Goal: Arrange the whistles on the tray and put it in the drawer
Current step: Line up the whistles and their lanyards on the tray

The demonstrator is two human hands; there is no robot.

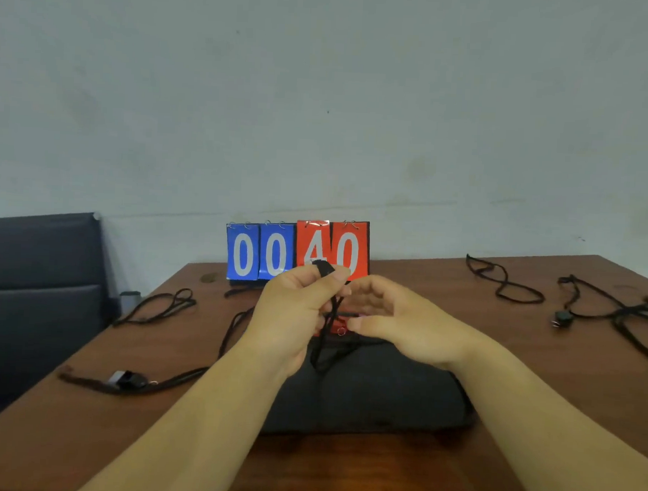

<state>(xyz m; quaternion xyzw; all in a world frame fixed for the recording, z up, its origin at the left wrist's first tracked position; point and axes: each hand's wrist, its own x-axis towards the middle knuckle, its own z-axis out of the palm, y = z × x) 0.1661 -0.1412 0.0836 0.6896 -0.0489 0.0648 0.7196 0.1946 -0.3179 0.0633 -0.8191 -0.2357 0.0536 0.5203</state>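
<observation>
My left hand (297, 311) is raised over the dark tray (375, 399) and pinches a black lanyard cord (324, 342) that hangs down onto the tray. My right hand (397, 322) is beside it, fingers curled around the lower part of the same cord, near a red whistle (339, 329) mostly hidden between the hands. A black whistle with a silver mouthpiece (127, 379) lies on the table at the left with its cord. Another black whistle (562, 318) lies at the right among tangled cords.
A flip scoreboard (296, 251) reading 00 40 stands behind my hands. Loose black cords (164, 305) lie at the left and more cords (503, 279) at the back right. A dark chair (39, 277) stands left of the wooden table (532, 365).
</observation>
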